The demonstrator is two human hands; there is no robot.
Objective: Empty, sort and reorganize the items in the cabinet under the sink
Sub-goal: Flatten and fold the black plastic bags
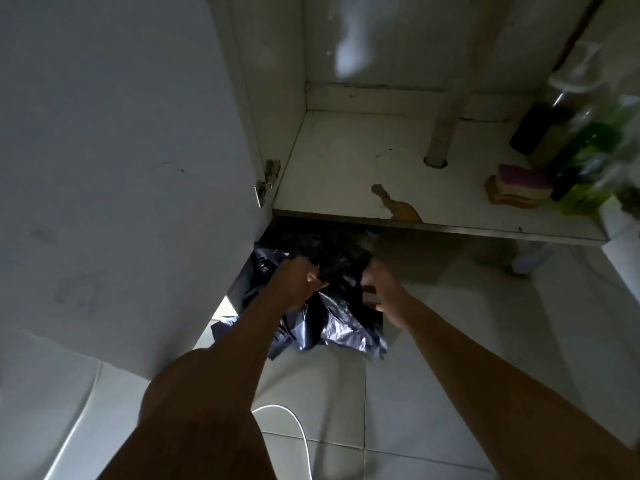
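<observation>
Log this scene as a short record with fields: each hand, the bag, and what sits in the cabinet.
left hand: grips the dark plastic bag
right hand: grips the same bag
bag place: crumpled on the floor tiles before the open cabinet
cabinet door: swung open, at left
inside cabinet: sponge, green bottle, dark bottle, grouped at right
drain pipe: upright, passing through the cabinet's base

Cannot make out labels or shapes on the blurred bottles (pixel 588 157), partly cut off by the right edge. Cannot see the black bag (pixel 332 313) top, lost in shadow under the cabinet floor (pixel 346 174).
</observation>
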